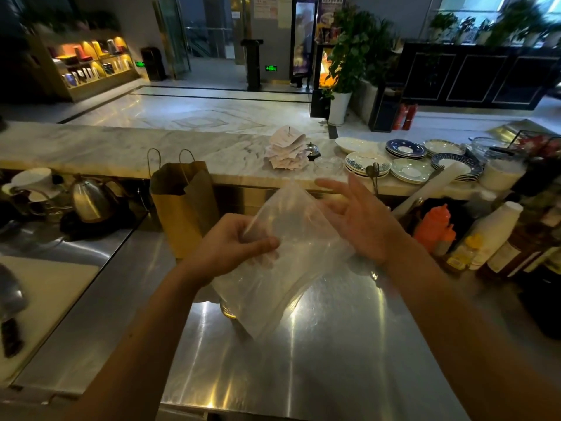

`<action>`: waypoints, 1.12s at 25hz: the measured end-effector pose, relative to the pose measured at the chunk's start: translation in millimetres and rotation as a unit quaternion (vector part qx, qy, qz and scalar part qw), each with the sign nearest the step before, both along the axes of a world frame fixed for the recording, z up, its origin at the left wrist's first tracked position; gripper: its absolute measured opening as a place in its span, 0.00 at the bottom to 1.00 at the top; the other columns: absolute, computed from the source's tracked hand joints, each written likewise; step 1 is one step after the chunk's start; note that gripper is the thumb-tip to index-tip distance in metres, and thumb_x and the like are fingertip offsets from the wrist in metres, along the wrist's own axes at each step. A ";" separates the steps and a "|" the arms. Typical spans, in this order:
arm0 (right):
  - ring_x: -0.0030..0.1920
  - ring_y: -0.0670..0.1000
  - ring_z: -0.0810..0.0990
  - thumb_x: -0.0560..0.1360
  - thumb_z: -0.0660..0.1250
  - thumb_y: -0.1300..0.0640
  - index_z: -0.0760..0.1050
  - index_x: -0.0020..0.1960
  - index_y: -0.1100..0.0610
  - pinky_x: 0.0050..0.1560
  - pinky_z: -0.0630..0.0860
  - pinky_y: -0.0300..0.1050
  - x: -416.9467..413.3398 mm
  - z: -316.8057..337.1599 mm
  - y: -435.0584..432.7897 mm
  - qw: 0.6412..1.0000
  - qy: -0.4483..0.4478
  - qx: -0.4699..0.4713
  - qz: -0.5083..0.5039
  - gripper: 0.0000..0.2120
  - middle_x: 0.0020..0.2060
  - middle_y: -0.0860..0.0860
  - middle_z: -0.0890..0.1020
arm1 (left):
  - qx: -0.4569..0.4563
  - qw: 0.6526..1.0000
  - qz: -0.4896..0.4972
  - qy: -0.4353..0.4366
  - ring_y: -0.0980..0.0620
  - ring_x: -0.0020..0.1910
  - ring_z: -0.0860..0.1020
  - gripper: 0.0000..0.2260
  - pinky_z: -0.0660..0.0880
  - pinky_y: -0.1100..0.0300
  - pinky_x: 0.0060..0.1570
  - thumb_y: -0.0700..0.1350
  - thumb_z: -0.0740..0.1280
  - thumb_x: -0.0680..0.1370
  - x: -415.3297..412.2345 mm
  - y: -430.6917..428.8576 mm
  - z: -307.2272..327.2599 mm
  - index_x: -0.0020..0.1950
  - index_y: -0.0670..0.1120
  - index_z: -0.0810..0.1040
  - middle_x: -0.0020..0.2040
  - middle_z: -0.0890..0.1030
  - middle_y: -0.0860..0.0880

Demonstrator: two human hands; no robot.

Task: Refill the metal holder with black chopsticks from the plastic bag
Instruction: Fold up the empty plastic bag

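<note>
The left hand [233, 247] pinches the clear bag [282, 287] by its left edge, above the steel worktop [334, 360]; the right hand [361, 220] rests against its right side, fingers spread wide (gripping nothing).

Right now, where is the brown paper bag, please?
In the head view, the brown paper bag stands left of centre on the steel worktop, between the metal kettle and the plastic bag.

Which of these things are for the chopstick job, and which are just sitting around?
For the job:
plastic bag
left hand, gripping the plastic bag
right hand, open at the bag's other side

Just sitting around:
paper bag
kettle
receipts
plates
orange bottle
</note>
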State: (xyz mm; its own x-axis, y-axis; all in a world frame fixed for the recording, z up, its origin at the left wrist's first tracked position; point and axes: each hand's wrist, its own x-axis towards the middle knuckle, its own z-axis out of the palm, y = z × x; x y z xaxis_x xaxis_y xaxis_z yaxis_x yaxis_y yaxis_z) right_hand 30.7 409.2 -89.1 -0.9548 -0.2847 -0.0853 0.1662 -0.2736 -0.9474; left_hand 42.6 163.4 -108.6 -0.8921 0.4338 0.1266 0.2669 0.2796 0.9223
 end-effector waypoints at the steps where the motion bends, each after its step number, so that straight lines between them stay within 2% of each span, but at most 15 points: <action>1: 0.59 0.58 0.81 0.71 0.62 0.37 0.69 0.70 0.56 0.52 0.80 0.52 3.1 -10.5 -0.1 0.999 -0.026 -0.039 -0.005 0.33 0.61 0.60 0.80 | 0.015 0.999 0.037 0.000 0.46 0.42 0.85 0.10 0.82 0.59 0.41 0.47 0.70 0.72 0.5 -0.3 -3.4 0.47 0.41 0.82 0.43 0.86 0.44; 4: 0.63 0.60 0.78 0.59 0.72 0.30 0.70 0.69 0.54 0.59 0.76 0.57 16.0 -34.1 -11.9 0.994 -0.042 -0.099 0.009 0.45 0.63 0.59 0.78 | 0.073 0.986 0.149 0.012 0.48 0.40 0.85 0.12 0.83 0.56 0.40 0.50 0.70 0.71 0.5 3.2 -15.0 0.46 0.41 0.82 0.41 0.85 0.44; 5: 0.62 0.59 0.79 0.58 0.74 0.31 0.71 0.68 0.53 0.58 0.78 0.56 19.6 -37.7 -19.6 0.996 -0.034 -0.080 0.015 0.44 0.62 0.57 0.79 | 0.087 0.980 0.179 0.017 0.50 0.38 0.84 0.11 0.82 0.57 0.38 0.49 0.71 0.72 1.2 6.7 -18.3 0.46 0.41 0.82 0.39 0.85 0.45; 8: 0.59 0.53 0.81 0.67 0.71 0.42 0.69 0.66 0.48 0.56 0.80 0.53 26.3 -40.2 -43.3 0.999 -0.002 0.037 -0.020 0.30 0.60 0.51 0.80 | 0.113 0.966 0.232 0.025 0.57 0.33 0.83 0.05 0.78 0.65 0.32 0.44 0.72 0.74 6.5 19.3 -25.2 0.44 0.43 0.81 0.35 0.85 0.50; 11: 0.57 0.53 0.81 0.69 0.74 0.52 0.68 0.67 0.50 0.52 0.81 0.53 25.4 -37.0 -50.5 0.994 -0.012 0.087 -0.070 0.29 0.60 0.52 0.79 | 0.122 0.960 0.249 0.042 0.59 0.31 0.82 0.05 0.76 0.67 0.31 0.43 0.71 0.75 12.3 26.1 -28.5 0.42 0.42 0.81 0.32 0.84 0.53; 14: 0.52 0.56 0.84 0.71 0.72 0.63 0.71 0.65 0.57 0.43 0.82 0.48 26.0 -34.4 -42.3 0.991 0.010 0.111 -0.079 0.24 0.54 0.55 0.82 | 0.164 0.958 0.235 0.000 0.56 0.31 0.83 0.06 0.78 0.64 0.30 0.43 0.69 0.76 16.5 20.9 -27.9 0.44 0.40 0.80 0.33 0.84 0.52; 18: 0.47 0.56 0.85 0.73 0.69 0.65 0.73 0.64 0.62 0.40 0.80 0.43 26.0 -32.7 -29.1 0.995 0.033 0.085 -0.046 0.20 0.49 0.58 0.85 | 0.213 0.961 0.146 -0.094 0.54 0.36 0.84 0.08 0.82 0.60 0.37 0.44 0.64 0.77 23.7 10.9 -25.2 0.48 0.40 0.80 0.37 0.85 0.49; 21: 0.49 0.57 0.84 0.75 0.66 0.65 0.72 0.65 0.61 0.42 0.80 0.45 25.8 -33.8 -26.7 0.997 0.028 0.075 -0.020 0.19 0.51 0.58 0.84 | 0.226 0.959 0.121 -0.122 0.50 0.40 0.84 0.11 0.82 0.57 0.41 0.47 0.65 0.75 23.9 3.0 -28.1 0.49 0.41 0.80 0.40 0.85 0.48; 25: 0.54 0.60 0.83 0.75 0.64 0.67 0.70 0.67 0.55 0.50 0.81 0.53 28.0 -28.9 -20.9 0.993 0.013 0.092 0.066 0.21 0.55 0.60 0.83 | 0.237 0.954 0.121 -0.138 0.49 0.43 0.84 0.13 0.82 0.54 0.43 0.48 0.66 0.73 21.7 -7.5 -28.7 0.53 0.43 0.80 0.43 0.85 0.47; 28: 0.50 0.59 0.85 0.76 0.62 0.69 0.71 0.65 0.54 0.43 0.82 0.49 27.1 -22.8 -16.5 0.992 0.021 0.104 0.062 0.20 0.51 0.60 0.84 | 0.218 0.962 0.067 -0.149 0.49 0.45 0.84 0.14 0.82 0.56 0.44 0.43 0.65 0.73 22.6 -14.9 -24.4 0.58 0.44 0.78 0.45 0.86 0.47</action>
State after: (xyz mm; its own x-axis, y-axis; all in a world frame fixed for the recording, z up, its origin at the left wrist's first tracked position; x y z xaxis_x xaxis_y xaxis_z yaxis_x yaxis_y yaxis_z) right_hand 57.8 392.7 -111.9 -0.9174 -0.3810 -0.1150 0.1451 -0.0511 -0.9881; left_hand 65.3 148.5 -133.0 -0.9610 0.2767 0.0000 -0.0398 -0.1382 0.9896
